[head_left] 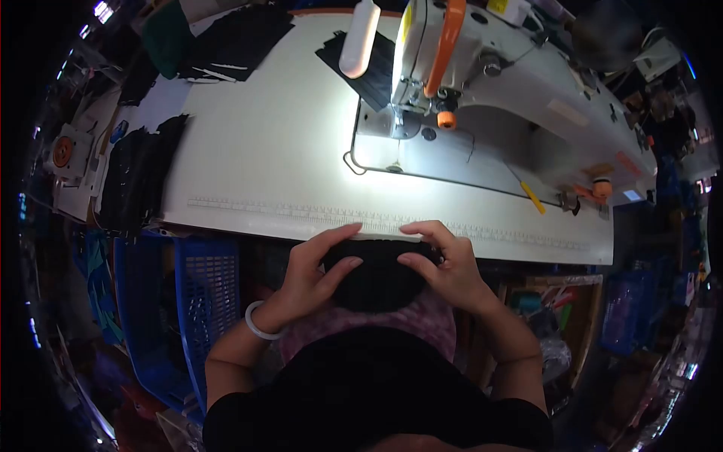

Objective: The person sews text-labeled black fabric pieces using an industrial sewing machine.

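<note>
A piece of black fabric (379,279) hangs at the front edge of the white table, above my lap. My left hand (315,267) grips its left side between thumb and fingers, and a white band circles that wrist. On the right side, my right hand (444,260) pinches the same fabric near its upper edge. A ruler scale (301,211) runs along the table just beyond my fingertips. The sewing machine (520,83) stands behind, with its needle area away from both hands.
Black fabric pieces (233,41) lie at the back left, with more (141,177) at the left edge. Another dark piece (376,83) lies beside the machine head. A yellow-handled tool (532,197) rests on the right. Blue baskets (207,294) and a wooden box (584,324) stand below the table.
</note>
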Motion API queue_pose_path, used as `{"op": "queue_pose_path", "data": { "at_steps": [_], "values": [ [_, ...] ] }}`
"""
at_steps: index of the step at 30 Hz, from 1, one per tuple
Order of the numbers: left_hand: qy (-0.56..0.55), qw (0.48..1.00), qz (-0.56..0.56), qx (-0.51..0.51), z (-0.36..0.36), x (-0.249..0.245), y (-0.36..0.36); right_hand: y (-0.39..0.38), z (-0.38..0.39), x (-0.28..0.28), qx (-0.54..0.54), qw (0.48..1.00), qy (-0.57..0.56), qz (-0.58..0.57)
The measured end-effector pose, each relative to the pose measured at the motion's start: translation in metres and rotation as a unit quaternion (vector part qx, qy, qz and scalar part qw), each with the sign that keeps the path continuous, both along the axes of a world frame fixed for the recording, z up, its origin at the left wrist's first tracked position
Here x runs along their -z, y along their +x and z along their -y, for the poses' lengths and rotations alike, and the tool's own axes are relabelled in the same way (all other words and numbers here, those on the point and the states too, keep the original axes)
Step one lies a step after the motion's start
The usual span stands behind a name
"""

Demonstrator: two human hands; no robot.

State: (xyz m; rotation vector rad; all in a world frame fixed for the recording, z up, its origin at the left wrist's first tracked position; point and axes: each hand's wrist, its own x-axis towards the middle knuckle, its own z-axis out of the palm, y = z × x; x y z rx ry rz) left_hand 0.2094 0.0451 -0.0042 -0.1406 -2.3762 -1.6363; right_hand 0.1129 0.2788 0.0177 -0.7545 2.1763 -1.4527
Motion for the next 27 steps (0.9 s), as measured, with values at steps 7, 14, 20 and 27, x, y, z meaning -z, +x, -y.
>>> {"op": "queue_pose_path", "data": {
  "at_steps": [7,14,20,27],
  "values": [
    [-0.032,0.999,0.019,0.023,-0.004,0.038,0.024,0.027,-0.009,0.057,0.004,0.981,-0.072,-0.181],
    [0.019,0.999,0.024,0.029,-0.002,0.029,0.012,0.026,-0.005,0.052,0.0,0.978,-0.086,-0.191],
    [0.016,0.991,0.119,0.063,0.004,-0.007,0.002,0.018,-0.002,0.03,-0.017,0.995,-0.03,-0.092],
    [0.046,0.963,0.238,0.119,0.019,-0.024,-0.021,-0.003,0.003,-0.001,-0.025,0.988,-0.033,0.151]
  ]
}}
